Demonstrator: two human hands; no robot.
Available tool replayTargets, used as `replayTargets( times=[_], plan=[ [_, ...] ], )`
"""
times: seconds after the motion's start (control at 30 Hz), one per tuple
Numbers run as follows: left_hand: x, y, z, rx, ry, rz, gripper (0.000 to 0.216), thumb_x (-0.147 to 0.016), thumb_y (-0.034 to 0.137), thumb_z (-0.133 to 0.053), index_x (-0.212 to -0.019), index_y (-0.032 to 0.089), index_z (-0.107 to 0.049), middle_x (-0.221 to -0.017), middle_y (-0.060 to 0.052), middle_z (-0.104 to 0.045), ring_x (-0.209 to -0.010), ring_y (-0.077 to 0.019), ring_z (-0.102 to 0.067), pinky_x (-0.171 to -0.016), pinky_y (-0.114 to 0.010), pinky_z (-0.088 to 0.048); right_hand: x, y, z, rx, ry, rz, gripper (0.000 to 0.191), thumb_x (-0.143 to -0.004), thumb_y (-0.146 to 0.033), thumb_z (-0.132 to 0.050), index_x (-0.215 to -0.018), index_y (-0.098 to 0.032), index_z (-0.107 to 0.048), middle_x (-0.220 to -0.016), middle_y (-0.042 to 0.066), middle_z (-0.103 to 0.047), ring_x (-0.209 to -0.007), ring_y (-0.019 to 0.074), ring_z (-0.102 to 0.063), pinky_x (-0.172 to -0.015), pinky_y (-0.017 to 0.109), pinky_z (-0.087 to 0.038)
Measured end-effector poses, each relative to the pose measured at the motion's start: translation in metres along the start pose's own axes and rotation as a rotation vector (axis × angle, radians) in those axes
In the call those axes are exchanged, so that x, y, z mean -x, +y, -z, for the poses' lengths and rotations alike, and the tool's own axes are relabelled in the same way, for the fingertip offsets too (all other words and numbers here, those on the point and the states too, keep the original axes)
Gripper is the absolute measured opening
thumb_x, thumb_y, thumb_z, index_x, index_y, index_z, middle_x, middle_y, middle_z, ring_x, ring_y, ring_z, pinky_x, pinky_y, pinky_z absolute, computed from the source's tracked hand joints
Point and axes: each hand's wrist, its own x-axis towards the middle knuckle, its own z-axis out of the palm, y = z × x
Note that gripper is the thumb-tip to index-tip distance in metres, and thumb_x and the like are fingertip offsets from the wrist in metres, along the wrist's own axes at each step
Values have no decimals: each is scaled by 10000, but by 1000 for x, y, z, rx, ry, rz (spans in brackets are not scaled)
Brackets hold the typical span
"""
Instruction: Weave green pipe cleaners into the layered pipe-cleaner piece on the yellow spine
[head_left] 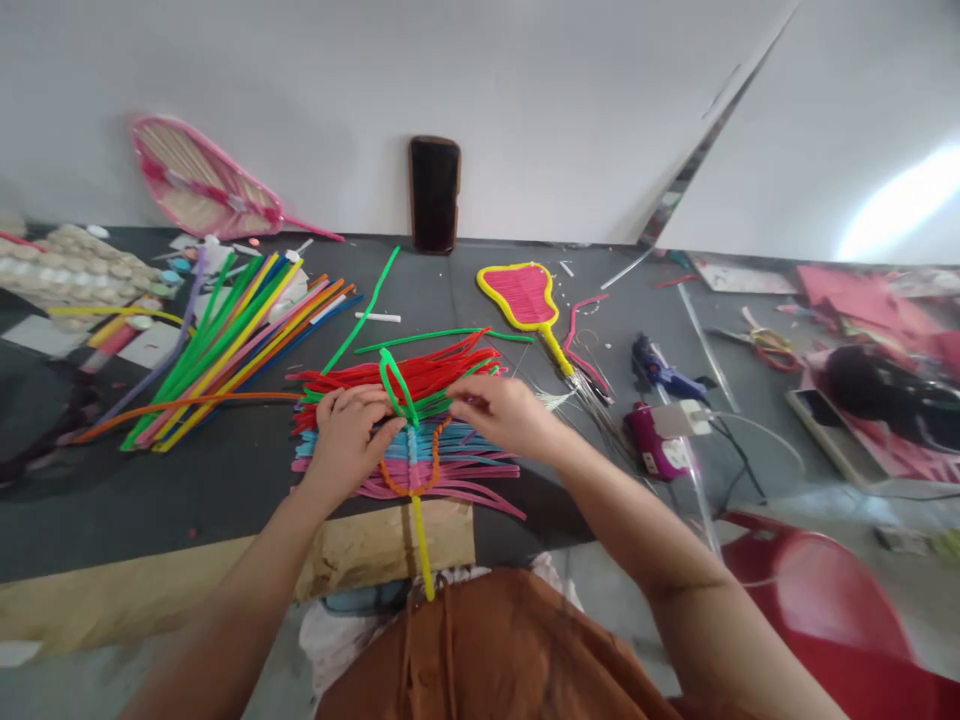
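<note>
My left hand [351, 432] is closed, thumb and fingers at the base of a green pipe cleaner loop [397, 388]. This loop tops a pipe cleaner piece with a twisted light-blue and pink stem [412, 450], yellow at its lower end [423, 550]. A twisted orange pipe cleaner [436, 462] curves in a U across the stem. To the right, my right hand [504, 412] is pinched near the orange one's upper end; what its fingertips hold is hidden. Underneath lie rows of red [442, 364], blue and pink pipe cleaners [487, 500].
Loose multicoloured pipe cleaners [217, 350] spread at left. A phone [435, 195] and a pink leaf-shaped fan [202, 180] lean on the wall. Beyond my right hand are a yellow-edged pink fan [525, 295], a glue gun [664, 368], a purple power adapter [656, 445] and scissors [772, 345].
</note>
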Motion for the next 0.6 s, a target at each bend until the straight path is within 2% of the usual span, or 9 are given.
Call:
replayTargets(
  times=[0.1,0.2,0.3,0.43,0.6],
  plan=[
    [0,-1,1,-8,-4,-9,288,-902,429,-492,-853,221,-684,-1077,-72,-711,-1120,-298,-586,-1032,-513,-304,1,-17,-33,112,-117,-27,155,-898,-228,-600,-1033,-180,-659,-913,26,-720,-808,125,-644,-703,219,-429],
    [-1,-2,0,-11,-10,-1,298,-909,422,-472,-852,221,-685,-1071,-78,-712,-1118,-289,-584,-1035,-507,-314,-5,-25,-41,275,-171,-46,194,-934,-315,-562,-1083,-214,-634,-1012,37,-720,-906,162,-660,-703,240,-421],
    [0,-2,-1,-4,-23,12,320,-920,411,-442,-818,221,-678,-1055,-78,-715,-1094,-275,-592,-1044,-504,-317,-10,-27,-45,379,-161,-72,204,-954,-364,-517,-1080,-240,-620,-1046,30,-715,-933,177,-666,-683,250,-415],
    [1,0,1,-7,-3,1,303,-922,388,-455,-822,221,-688,-1039,-72,-719,-1112,-277,-582,-1050,-507,-307,-11,-23,-53,386,-140,-76,180,-957,-356,-510,-1014,-230,-625,-1002,29,-713,-892,178,-667,-661,253,-409],
    [3,3,3,-1,8,-19,230,-906,324,-499,-866,240,-709,-1037,-64,-718,-1120,-279,-582,-1054,-494,-311,-10,-10,-61,286,-109,-19,89,-923,-266,-570,-958,-211,-631,-941,35,-693,-867,162,-647,-713,241,-426]
  ],
)
